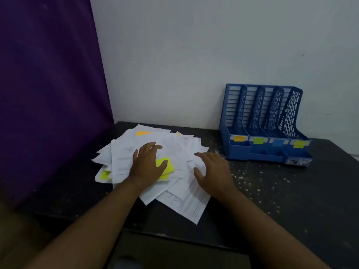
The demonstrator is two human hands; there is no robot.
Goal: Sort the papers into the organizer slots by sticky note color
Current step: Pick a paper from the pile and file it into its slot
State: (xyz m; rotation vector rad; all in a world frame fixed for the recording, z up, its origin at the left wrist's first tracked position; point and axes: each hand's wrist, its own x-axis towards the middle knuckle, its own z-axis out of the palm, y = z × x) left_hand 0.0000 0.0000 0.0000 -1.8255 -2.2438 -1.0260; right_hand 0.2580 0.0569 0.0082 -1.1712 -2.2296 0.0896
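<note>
A purple curtain fills the left of the frame and a pale wall spans the upper right. Below them, a dark tabletop, flecked with white specks, runs across the lower half. On it at centre lies a loose, fanned heap of papers. At centre right, against the wall, stands a blue organizer with four upright slots; its front edge carries an orange tag, a green tag, a blue tag and a yellow tag. The left hand lies flat on the heap, fingers spread, gripping nothing, partly covering a yellow sticky note. The right hand rests open at the heap's right edge, fingers extended, also holding nothing. A smaller yellow sticky note peeks out at the heap's left edge, and an orange sticky note shows at its far side.
</note>
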